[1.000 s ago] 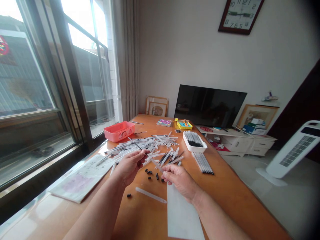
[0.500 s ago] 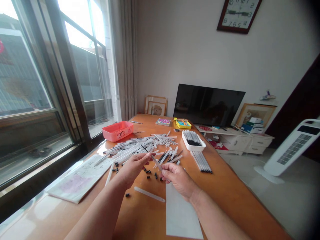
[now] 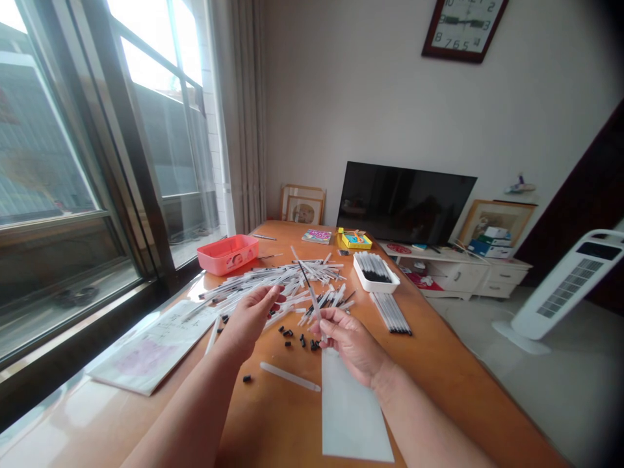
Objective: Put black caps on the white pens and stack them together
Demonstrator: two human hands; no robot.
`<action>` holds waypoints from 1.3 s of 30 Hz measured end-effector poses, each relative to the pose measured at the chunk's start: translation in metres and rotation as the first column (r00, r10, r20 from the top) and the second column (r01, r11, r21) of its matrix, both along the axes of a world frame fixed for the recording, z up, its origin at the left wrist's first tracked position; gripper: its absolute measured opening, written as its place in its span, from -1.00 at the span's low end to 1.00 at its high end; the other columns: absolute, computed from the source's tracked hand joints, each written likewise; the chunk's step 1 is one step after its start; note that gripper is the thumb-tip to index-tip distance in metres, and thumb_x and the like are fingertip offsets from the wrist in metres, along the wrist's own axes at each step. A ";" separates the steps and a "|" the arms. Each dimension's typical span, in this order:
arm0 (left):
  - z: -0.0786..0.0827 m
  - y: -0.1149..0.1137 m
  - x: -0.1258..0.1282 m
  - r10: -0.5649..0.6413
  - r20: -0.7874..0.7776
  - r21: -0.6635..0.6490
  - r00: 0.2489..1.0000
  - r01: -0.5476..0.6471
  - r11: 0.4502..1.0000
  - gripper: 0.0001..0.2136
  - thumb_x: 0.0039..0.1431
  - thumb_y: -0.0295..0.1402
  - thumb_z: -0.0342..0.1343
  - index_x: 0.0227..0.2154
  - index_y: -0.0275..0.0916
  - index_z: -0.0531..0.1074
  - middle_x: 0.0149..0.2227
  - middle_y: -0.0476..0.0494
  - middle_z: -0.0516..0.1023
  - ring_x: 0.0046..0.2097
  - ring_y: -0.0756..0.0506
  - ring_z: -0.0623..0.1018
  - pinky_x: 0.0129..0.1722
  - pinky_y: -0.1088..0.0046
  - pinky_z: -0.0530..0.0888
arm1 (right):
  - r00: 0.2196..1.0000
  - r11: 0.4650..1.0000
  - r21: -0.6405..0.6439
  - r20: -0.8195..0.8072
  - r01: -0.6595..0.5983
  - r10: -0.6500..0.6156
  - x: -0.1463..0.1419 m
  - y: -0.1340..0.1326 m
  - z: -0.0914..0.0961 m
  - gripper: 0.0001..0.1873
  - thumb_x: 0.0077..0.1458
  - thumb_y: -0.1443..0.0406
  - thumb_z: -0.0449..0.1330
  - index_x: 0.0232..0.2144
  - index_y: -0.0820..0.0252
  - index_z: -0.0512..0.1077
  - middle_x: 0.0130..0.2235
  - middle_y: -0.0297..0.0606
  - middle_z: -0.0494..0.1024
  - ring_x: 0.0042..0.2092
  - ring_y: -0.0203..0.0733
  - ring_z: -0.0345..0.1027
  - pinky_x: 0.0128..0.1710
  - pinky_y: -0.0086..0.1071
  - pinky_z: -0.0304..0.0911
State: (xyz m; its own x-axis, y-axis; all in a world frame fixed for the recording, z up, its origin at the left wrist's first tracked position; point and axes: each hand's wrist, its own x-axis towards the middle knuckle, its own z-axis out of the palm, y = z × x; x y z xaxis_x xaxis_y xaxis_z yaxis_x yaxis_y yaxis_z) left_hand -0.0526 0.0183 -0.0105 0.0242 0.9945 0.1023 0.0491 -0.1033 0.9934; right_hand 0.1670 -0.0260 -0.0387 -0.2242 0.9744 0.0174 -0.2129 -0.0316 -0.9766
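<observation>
My right hand [image 3: 348, 338] pinches the lower end of a slim pen [image 3: 312, 296], a dark and pale stick like a refill coming out of a whitish barrel; it slants up and to the left. My left hand [image 3: 256, 315] is off the pen, fingers loosely apart and nothing visible in them. Behind both hands lies a heap of white pen barrels [image 3: 263, 279]. Small black caps [image 3: 287, 333] are scattered between my hands. A single frosted barrel [image 3: 290, 377] rests nearer to me, beside a white sheet [image 3: 355, 409] under my right hand.
On the right stand a white tray [image 3: 392, 284] of black-tipped pens and a row of pens [image 3: 391, 313]. A red basket [image 3: 202, 263] sits at the back left, a booklet [image 3: 146, 354] at the left edge. Farther back are a yellow box [image 3: 357, 242] and a television [image 3: 404, 201].
My left hand has let go of the pen and drawn back left. The pen now stands steeper in my right hand, its upper end higher.
</observation>
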 end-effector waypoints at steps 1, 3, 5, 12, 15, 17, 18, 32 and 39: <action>0.000 0.000 0.000 0.004 -0.021 0.003 1.000 -0.004 1.000 -0.45 0.06 0.13 0.18 -0.10 -0.24 0.56 -0.20 -0.22 0.63 -0.20 -0.13 0.52 -0.24 0.41 0.34 | 0.999 1.000 -0.008 -0.033 -0.002 0.001 0.001 0.000 0.000 -0.69 0.07 0.09 0.32 -0.18 0.12 0.51 -0.18 -0.21 0.58 -0.12 -0.15 0.39 -0.16 -0.31 0.22; -0.001 0.001 0.000 -0.001 -0.046 0.013 0.999 0.002 1.000 -0.48 0.06 0.11 0.20 -0.13 -0.25 0.56 -0.21 -0.22 0.63 -0.19 -0.14 0.53 -0.21 0.40 0.36 | 0.997 1.000 -0.031 -0.077 -0.005 0.002 0.002 0.001 0.000 -0.69 0.05 0.11 0.34 -0.18 0.12 0.51 -0.19 -0.22 0.57 -0.14 -0.16 0.38 -0.17 -0.32 0.22; -0.004 0.003 -0.001 -0.019 -0.058 0.025 0.998 0.020 0.999 -0.51 0.07 0.08 0.20 -0.13 -0.25 0.56 -0.19 -0.22 0.63 -0.17 -0.14 0.54 -0.17 0.39 0.38 | 0.995 0.999 -0.042 -0.095 -0.009 0.005 0.003 0.001 0.000 -0.69 0.05 0.12 0.34 -0.18 0.11 0.50 -0.19 -0.22 0.57 -0.14 -0.17 0.38 -0.17 -0.33 0.22; -0.024 0.014 -0.007 -0.007 -0.326 0.026 0.945 0.017 1.000 -0.68 0.05 -0.11 0.20 -0.24 -0.21 0.59 -0.35 -0.11 0.61 -0.33 -0.12 0.51 -0.33 0.41 0.35 | 0.999 0.999 0.026 -0.002 0.037 -0.037 0.003 0.003 0.001 -0.69 0.08 0.10 0.32 -0.18 0.13 0.51 -0.23 -0.22 0.58 -0.16 -0.18 0.39 -0.11 -0.31 0.17; -0.032 0.017 -0.011 -0.005 -0.570 0.082 0.821 0.063 0.995 -0.80 0.03 -0.29 0.15 -0.31 -0.19 0.60 -0.35 -0.11 0.62 -0.30 -0.15 0.52 -0.31 0.39 0.33 | 0.999 0.999 0.015 0.008 0.043 -0.043 0.004 0.003 0.002 -0.67 0.08 0.09 0.31 -0.17 0.15 0.50 -0.23 -0.22 0.58 -0.16 -0.18 0.39 -0.11 -0.31 0.17; -0.035 0.017 -0.011 -0.006 -0.689 0.110 0.725 0.113 0.988 -0.80 -0.03 -0.42 0.09 -0.36 -0.16 0.59 -0.35 -0.11 0.61 -0.29 -0.16 0.52 -0.31 0.39 0.31 | 0.999 0.999 0.004 -0.003 0.044 -0.044 0.004 0.003 0.002 -0.68 0.08 0.09 0.31 -0.18 0.15 0.50 -0.24 -0.22 0.58 -0.16 -0.17 0.39 -0.10 -0.30 0.18; -0.035 0.017 -0.011 -0.017 -0.726 0.111 0.688 0.141 0.984 -0.78 -0.06 -0.46 0.07 -0.38 -0.15 0.59 -0.36 -0.10 0.61 -0.30 -0.15 0.51 -0.32 0.39 0.30 | 0.999 0.999 0.000 -0.011 0.043 -0.043 0.004 0.003 0.002 -0.68 0.07 0.10 0.32 -0.18 0.15 0.51 -0.24 -0.22 0.58 -0.15 -0.17 0.40 -0.10 -0.29 0.19; -0.031 0.001 0.003 -0.206 -0.799 -0.039 0.565 0.293 0.955 -0.82 -0.15 -0.46 0.10 -0.45 -0.17 0.55 -0.41 -0.10 0.58 -0.37 -0.13 0.48 -0.42 0.42 0.25 | 0.999 0.999 -0.005 -0.006 0.039 -0.039 0.006 0.004 0.000 -0.71 0.10 0.13 0.31 -0.18 0.14 0.51 -0.24 -0.23 0.59 -0.16 -0.18 0.41 -0.10 -0.30 0.21; -0.013 0.000 0.000 -0.217 -0.358 -0.060 0.908 0.210 0.976 -0.89 -0.02 -0.33 0.20 -0.39 -0.22 0.50 -0.45 -0.05 0.52 -0.40 -0.06 0.44 -0.40 0.43 0.30 | 0.991 0.995 0.073 0.109 0.067 -0.075 0.003 0.005 -0.004 -0.71 0.12 0.13 0.29 -0.17 0.18 0.52 -0.25 -0.24 0.58 -0.17 -0.19 0.41 -0.05 -0.27 0.21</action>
State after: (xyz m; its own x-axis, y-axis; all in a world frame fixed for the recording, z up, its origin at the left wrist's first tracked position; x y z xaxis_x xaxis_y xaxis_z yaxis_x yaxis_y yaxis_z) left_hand -0.0531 0.0186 -0.0232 0.2676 0.9632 0.0265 0.3830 -0.1315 0.9143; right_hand 0.1704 -0.0212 -0.0426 -0.1589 0.9852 0.0640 -0.1023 0.0480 -0.9936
